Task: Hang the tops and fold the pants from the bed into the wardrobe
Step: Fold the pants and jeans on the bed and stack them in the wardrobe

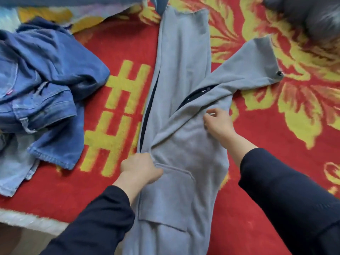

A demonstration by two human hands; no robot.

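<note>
Grey fleece pants lie lengthwise down the middle of the bed, one leg running toward the far side, the other angled out to the right. A patch pocket shows near me. My left hand grips the pants' left edge by a dark side stripe, fingers curled into the cloth. My right hand pinches the fabric near the crotch, where the two legs split.
A red blanket with yellow flower and character patterns covers the bed. A heap of blue denim garments lies at the left. A dark grey garment sits at the far right corner. The bed's white edge runs at lower left.
</note>
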